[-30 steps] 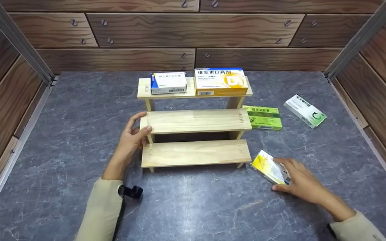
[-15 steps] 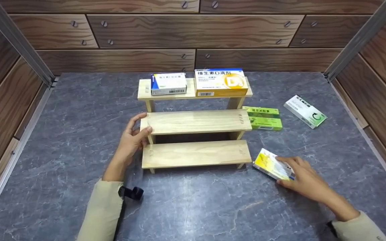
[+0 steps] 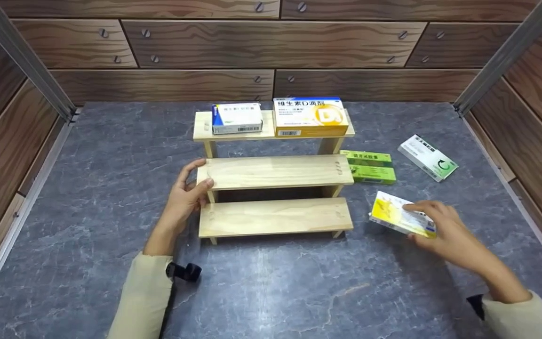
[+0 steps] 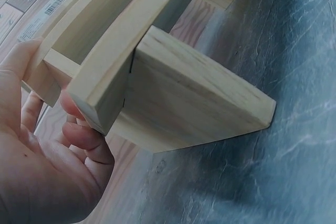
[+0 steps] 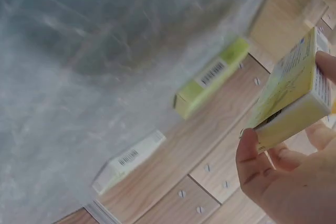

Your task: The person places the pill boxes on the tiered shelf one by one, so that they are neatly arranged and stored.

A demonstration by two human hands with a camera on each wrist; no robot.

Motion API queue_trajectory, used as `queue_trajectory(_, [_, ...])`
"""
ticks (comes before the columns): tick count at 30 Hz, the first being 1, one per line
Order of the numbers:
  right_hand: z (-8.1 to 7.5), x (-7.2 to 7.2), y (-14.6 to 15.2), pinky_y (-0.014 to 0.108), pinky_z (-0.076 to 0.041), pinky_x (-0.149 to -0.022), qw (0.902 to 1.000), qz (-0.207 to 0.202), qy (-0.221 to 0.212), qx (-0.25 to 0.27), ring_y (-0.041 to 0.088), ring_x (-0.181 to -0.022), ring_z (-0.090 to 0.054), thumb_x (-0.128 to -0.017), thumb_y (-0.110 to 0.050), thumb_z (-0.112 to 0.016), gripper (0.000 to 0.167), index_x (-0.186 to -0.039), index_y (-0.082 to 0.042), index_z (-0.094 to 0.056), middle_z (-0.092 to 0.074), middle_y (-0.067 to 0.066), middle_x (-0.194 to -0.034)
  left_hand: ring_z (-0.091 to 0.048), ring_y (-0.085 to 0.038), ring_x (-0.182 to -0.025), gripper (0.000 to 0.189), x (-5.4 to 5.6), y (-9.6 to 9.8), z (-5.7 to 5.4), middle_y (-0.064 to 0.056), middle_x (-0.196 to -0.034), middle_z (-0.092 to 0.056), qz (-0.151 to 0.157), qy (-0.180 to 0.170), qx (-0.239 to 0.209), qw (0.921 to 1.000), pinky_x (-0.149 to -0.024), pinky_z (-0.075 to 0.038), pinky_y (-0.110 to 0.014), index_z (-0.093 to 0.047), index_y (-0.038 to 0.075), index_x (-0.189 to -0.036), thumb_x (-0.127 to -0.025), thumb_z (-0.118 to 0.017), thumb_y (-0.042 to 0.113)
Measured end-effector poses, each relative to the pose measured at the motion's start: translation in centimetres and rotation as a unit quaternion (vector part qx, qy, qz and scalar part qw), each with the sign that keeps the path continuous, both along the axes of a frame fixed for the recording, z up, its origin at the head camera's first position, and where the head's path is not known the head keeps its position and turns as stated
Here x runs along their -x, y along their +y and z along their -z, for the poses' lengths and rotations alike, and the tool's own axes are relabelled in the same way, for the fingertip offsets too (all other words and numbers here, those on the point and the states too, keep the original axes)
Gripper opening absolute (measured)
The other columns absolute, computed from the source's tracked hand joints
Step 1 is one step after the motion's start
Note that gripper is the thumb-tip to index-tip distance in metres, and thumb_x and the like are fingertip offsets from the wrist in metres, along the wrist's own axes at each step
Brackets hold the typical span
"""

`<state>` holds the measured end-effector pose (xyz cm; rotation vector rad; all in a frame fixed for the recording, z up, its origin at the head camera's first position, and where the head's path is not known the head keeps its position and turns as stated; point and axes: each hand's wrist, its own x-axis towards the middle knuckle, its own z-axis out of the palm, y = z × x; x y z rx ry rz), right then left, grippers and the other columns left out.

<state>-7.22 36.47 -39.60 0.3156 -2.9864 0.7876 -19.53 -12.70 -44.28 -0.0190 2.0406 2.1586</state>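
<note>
1. Pale sleeves [image 3: 144, 292], cut off at bottom edge; black device [image 3: 184, 271] at left wrist.
2. Right hand [image 3: 450, 235] pinches yellow-white box [image 3: 384, 212] between thumb and fingers, held up off tabletop, right of stand. Its print: too blurred to read; hand covers part of it.
3. Left hand [image 3: 184, 202] clamped on left end of middle shelf of three-step wooden stand [image 3: 275, 216], thumb on top; some fingers hidden behind the wood. Hands well apart.
4. Tabletop [image 3: 111, 188]: dark grey-blue, pale marble-type veins, glare in front of stand.
5. Green box [image 3: 374, 167] flat, right of stand, left end hidden by it; dark characters blurry. Barcode in right wrist view.
6. White-green box [image 3: 428, 155] beyond, angled; curved arrow mark, characters unclear, barcode.
7. Top shelf, left: white-blue box [image 3: 237, 117], starts 维生素, rest fuzzy; barcode. Right: orange-white box [image 3: 306, 110], reads 维生素D滴剂, big D in orange circle, barcode.
8. Wood-plank-pattern walls [image 3: 271, 42] with screw heads, grey metal posts [image 3: 24, 56] at corners, tops cut off.
</note>
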Motion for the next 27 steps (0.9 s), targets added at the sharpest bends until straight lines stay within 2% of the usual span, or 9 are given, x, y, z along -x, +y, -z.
queue_trajectory(5, [-1.2,0.4,0.1,0.061,-0.032,-0.085,0.9998,-0.007,0.011,0.014,0.042,-0.118,-0.035,-0.078,-0.004,-0.073,0.052,-0.127,-0.005,-0.056,-0.045,0.025,-0.130,-0.043,-0.008,-0.048,0.051,0.0,0.1,0.0,0.005,-0.065,-0.054,-0.005,-0.002,-0.001,1.0000,-0.047,-0.032,-0.022,-0.044,0.024,-0.140,-0.094,-0.062,0.012])
queue_trajectory(10, [-2.4,1.0,0.2,0.064,-0.028,-0.086,0.9988,-0.005,0.030,0.038,0.046,-0.122,-0.031,-0.078,0.001,-0.072,0.053,-0.128,-0.004,-0.056,-0.040,0.027,-0.135,-0.043,-0.007,-0.049,0.051,0.0,0.1,0.0,0.005,-0.067,-0.056,-0.006,-0.005,-0.006,1.0000,-0.048,-0.032,-0.021,-0.044,0.024,-0.140,-0.094,-0.062,0.011])
queue_trajectory(18, [-3.2,2.3,-0.3,0.068,-0.023,-0.089,0.9961,-0.005,0.051,0.071,0.049,-0.127,-0.027,-0.076,0.005,-0.068,0.052,-0.126,-0.002,-0.056,-0.039,0.027,-0.136,-0.043,-0.007,-0.049,0.052,0.0,0.1,0.0,0.005,-0.068,-0.056,-0.007,-0.007,-0.004,0.9999,-0.047,-0.032,-0.021,-0.044,0.024,-0.140,-0.094,-0.062,0.011])
queue_trajectory(27, [-4.5,4.0,-2.1,0.065,-0.027,-0.093,0.9952,-0.029,0.023,0.090,0.042,-0.131,-0.028,-0.081,0.002,-0.067,0.053,-0.131,-0.009,-0.055,-0.037,0.021,-0.142,-0.044,-0.007,-0.051,0.051,-0.1,-0.1,-0.1,0.006,-0.073,-0.059,0.008,-0.002,0.007,0.9999,-0.049,-0.032,-0.023,-0.042,0.029,-0.140,-0.095,-0.061,0.015])
